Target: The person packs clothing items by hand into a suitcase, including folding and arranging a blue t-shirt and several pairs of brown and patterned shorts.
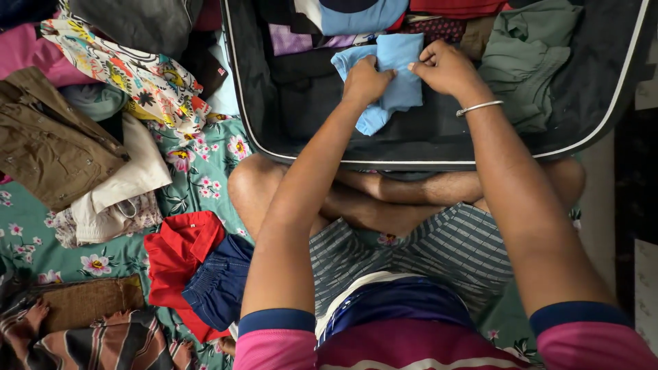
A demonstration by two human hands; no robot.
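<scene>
Both the left hand (367, 81) and right hand (445, 68) are pinching the light blue cloth (397, 79) above the open suitcase (288, 103), where a loosening grip is risking the fold unrolling.

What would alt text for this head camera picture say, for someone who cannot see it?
Both hands, left hand and right hand, grip a light blue cloth over an open black suitcase holding folded clothes. The person sits cross-legged on a floral sheet strewn with garments.
</scene>
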